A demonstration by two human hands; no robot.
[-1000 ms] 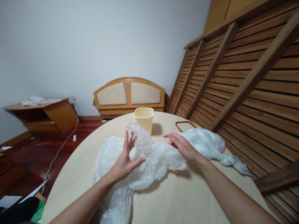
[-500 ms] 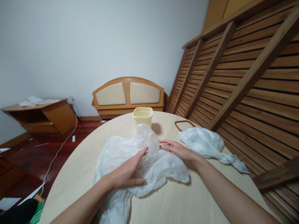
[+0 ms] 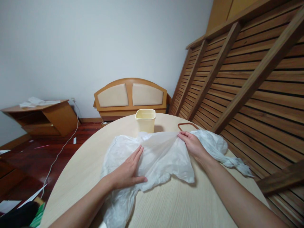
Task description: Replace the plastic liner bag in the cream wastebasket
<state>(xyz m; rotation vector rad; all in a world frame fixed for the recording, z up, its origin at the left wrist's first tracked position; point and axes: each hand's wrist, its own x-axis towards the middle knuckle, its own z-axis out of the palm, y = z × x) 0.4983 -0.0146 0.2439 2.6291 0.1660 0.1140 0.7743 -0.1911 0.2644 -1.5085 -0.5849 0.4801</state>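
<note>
A thin white plastic bag [image 3: 163, 158] lies spread and wrinkled over the middle of the round table [image 3: 166, 205]. My left hand [image 3: 127, 171] rests flat on the bag's left part, thumb apart from the fingers. With its fingertips, my right hand [image 3: 191, 142] pinches the bag's far right corner, pulling that edge taut. Just beyond the bag stands a cream plastic bin [image 3: 145, 122], upright, its lower front partly covered by the bag. Right of my right hand lies a second whitish plastic bag [image 3: 213, 142], bunched and twisted into a tail.
A brown rounded frame [image 3: 186, 124] lies near the table's far right edge. A slatted wooden panel [image 3: 237, 95] leans along the right side. Behind the table stands a padded headboard [image 3: 130, 95]. A low wooden cabinet [image 3: 57, 118] and a white cable [image 3: 63, 148] are at left.
My right hand has moved right and slightly away from me, drawing the bag's raised, crumpled part out flat. My left hand has stayed nearly in place on the bag.
</note>
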